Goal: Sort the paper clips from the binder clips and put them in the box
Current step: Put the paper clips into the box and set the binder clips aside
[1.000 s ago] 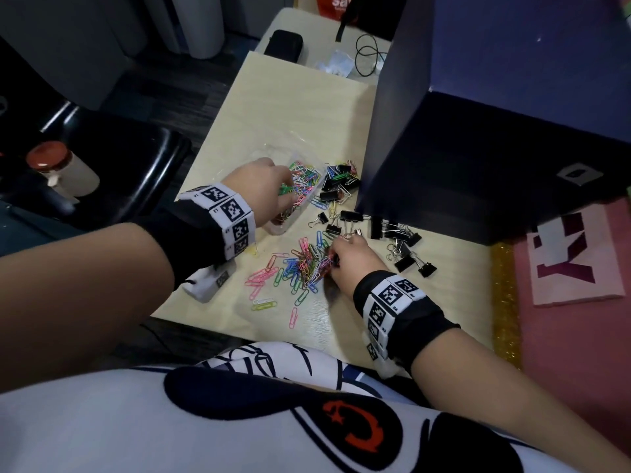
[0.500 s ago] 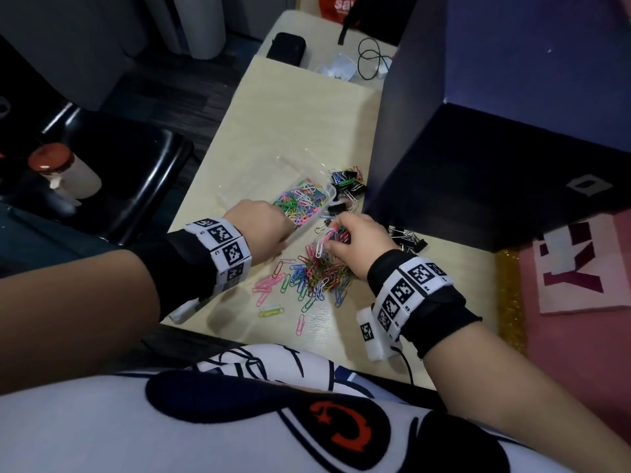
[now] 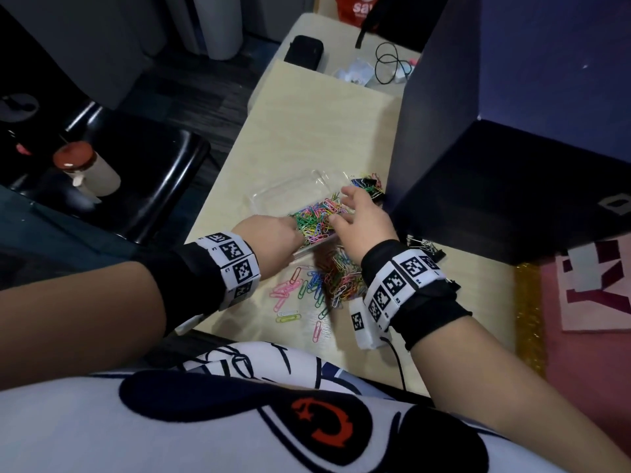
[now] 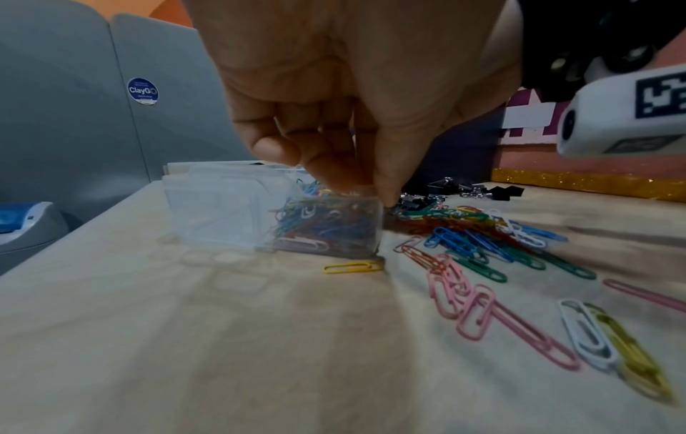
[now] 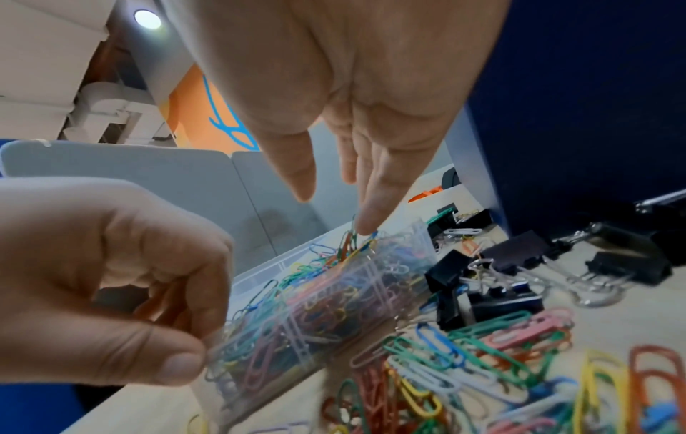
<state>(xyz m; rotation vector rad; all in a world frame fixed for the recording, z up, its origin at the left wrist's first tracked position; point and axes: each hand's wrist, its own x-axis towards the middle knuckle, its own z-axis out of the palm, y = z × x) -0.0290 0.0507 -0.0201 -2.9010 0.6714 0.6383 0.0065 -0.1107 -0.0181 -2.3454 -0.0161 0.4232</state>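
My left hand [image 3: 273,233] pinches the box [image 3: 290,196] at its near corner, thumb and fingers curled on the clear wall, I judge to steady it while filling. My right hand [image 3: 362,223] hovers over the box with fingers straight and spread, holding nothing I can see, apparently just letting go. Paper clips [image 3: 316,221] fill the box's near half. Loose clips [image 3: 324,281] lie just beside the box, nearer me; binder clips [image 3: 367,187] sit past its far right corner against the blue panel [image 3: 512,131], which crowds that side.
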